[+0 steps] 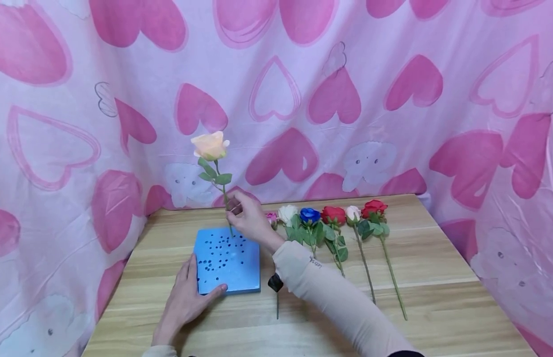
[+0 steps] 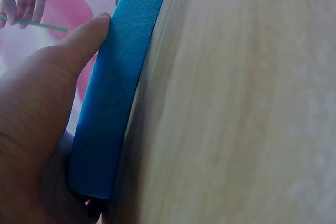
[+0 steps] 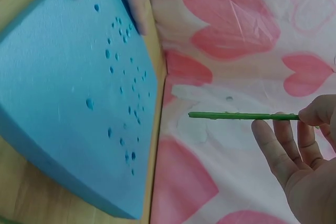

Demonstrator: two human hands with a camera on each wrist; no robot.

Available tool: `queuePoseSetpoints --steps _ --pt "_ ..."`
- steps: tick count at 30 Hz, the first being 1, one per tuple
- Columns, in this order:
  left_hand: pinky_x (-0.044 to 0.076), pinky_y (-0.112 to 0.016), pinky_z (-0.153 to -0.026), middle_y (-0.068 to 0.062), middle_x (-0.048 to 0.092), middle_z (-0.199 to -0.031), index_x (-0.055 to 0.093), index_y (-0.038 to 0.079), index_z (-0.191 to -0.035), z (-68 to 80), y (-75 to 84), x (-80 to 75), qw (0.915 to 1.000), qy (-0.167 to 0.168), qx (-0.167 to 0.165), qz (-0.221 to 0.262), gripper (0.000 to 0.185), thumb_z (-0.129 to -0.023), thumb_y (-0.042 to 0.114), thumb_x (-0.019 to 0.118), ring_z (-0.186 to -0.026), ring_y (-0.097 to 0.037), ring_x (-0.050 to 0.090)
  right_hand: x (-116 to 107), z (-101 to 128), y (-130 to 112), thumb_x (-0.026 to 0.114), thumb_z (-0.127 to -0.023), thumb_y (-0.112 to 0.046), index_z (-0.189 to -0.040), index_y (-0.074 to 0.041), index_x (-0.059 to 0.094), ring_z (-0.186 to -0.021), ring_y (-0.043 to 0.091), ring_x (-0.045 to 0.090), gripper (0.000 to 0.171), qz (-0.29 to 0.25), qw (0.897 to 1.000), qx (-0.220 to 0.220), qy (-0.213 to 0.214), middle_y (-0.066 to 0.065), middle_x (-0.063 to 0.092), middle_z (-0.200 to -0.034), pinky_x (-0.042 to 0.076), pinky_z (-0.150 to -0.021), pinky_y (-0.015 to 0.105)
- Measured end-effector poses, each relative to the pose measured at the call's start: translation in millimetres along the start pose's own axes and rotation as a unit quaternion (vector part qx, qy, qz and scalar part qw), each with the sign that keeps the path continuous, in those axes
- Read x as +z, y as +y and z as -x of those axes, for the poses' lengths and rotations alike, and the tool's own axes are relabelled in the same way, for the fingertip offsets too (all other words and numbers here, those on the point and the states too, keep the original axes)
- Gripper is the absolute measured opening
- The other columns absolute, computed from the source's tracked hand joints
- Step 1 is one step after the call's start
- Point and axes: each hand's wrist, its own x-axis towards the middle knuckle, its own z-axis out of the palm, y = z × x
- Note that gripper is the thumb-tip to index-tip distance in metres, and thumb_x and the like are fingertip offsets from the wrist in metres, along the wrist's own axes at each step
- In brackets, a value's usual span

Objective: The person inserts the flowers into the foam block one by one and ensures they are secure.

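Peach rose (image 1: pixel 211 145) aloft, the right hand (image 1: pixel 249 215) pinches its green stem (image 3: pixel 241 115), whose tip hangs beneath the fingers, clear of the blue foam block (image 1: pixel 233 272). The left hand (image 1: pixel 187 296) rests straight fingers against that block. Work looks barely begun: no flower stands in the foam; a blue rose (image 1: pixel 310 215), white rose (image 1: pixel 287 213) and other flowers (image 1: pixel 374 208) lie untouched, right of the pinching fingers, on the surface (image 1: pixel 437 282).

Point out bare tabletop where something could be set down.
Bare table lies right of the rightmost red rose, and between the blue block and the table's left edge, beyond the left hand. Crowded: back centre, where blooms flank the blue rose.
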Motion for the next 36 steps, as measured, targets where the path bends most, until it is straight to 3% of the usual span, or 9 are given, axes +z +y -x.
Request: queuePoseSetpoints --steps 9,18,25,29,36 --pt "0.023 -0.074 -0.131 -0.036 0.005 -0.181 -0.007 0.001 -0.177 -2.3 -1.6 1.7 1.0 0.005 -0.005 -0.003 0.148 -0.087 0.092 0.067 -0.165 -0.057 0.017 17.9 1.6 0.4 0.074 -0.106 -0.002 -0.125 -0.023 0.071 -0.097 0.008 0.071 0.028 0.005 1.0 0.026 -0.014 -0.004 0.072 -0.109 0.066 -0.079 0.025" --pt "0.024 -0.074 -0.131 -0.036 0.007 -0.181 -0.006 0.0 -0.177 -0.4 -0.5 1.6 1.0 0.007 -0.005 0.0 0.147 -0.088 0.092 0.067 -0.164 -0.057 0.019 31.5 1.0 5.7 0.074 -0.107 -0.004 -0.126 -0.023 0.071 -0.097 0.006 0.071 0.028 0.008 0.999 0.026 -0.032 -0.01 0.072 -0.105 0.064 -0.079 0.023" --pt "0.026 -0.073 -0.131 -0.034 0.008 -0.182 -0.004 0.001 -0.177 -1.4 -1.7 2.8 0.9999 0.014 0.001 0.002 0.146 -0.088 0.091 0.067 -0.165 -0.056 0.02 44.6 -2.2 8.6 0.074 -0.107 -0.004 -0.125 -0.022 0.072 -0.096 0.004 0.07 0.026 0.0 0.999 0.037 -0.037 -0.004 0.074 -0.107 0.064 -0.08 0.022" --pt "0.026 -0.074 -0.13 -0.034 0.01 -0.181 -0.002 0.0 -0.177 -0.9 -2.7 2.6 0.9998 0.017 0.0 0.001 0.145 -0.088 0.09 0.068 -0.164 -0.056 0.021 51.5 -4.9 9.9 0.074 -0.108 -0.005 -0.124 -0.023 0.072 -0.097 0.004 0.07 0.025 -0.006 0.998 0.042 -0.048 -0.009 0.071 -0.104 0.064 -0.082 0.021" --pt "0.028 -0.074 -0.13 -0.034 0.012 -0.181 -0.001 0.001 -0.178 0.2 -1.7 2.7 0.9997 0.022 0.004 0.004 0.144 -0.088 0.09 0.068 -0.163 -0.055 0.023 57.3 -7.7 15.0 0.073 -0.108 -0.005 -0.122 -0.025 0.072 -0.096 0.004 0.07 0.025 -0.006 0.998 0.041 -0.041 -0.01 0.07 -0.102 0.064 -0.079 0.022"
